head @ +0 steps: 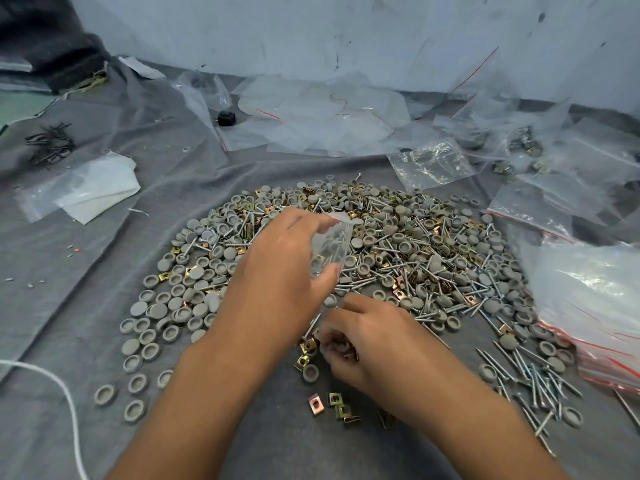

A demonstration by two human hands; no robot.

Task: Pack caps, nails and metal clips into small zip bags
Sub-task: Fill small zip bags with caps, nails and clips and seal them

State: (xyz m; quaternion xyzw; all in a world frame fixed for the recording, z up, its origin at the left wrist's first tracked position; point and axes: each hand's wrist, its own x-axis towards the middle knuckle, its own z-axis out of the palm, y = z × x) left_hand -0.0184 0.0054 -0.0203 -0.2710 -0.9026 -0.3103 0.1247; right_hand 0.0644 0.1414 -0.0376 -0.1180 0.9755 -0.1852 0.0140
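My left hand (277,268) pinches a small clear zip bag (330,249) between thumb and fingers, holding it up over the middle of the heap of grey caps (194,271), nails (530,379) and brass-coloured metal clips (332,405) spread on the grey cloth (69,306). My right hand (363,341) is curled at the heap's near edge, its fingers closed round a few clips and what looks like a cap; I cannot tell exactly what it holds. More zip bags (588,306) with red strips lie piled along the cloth's right edge. A white cord (52,386) crosses the near left corner.
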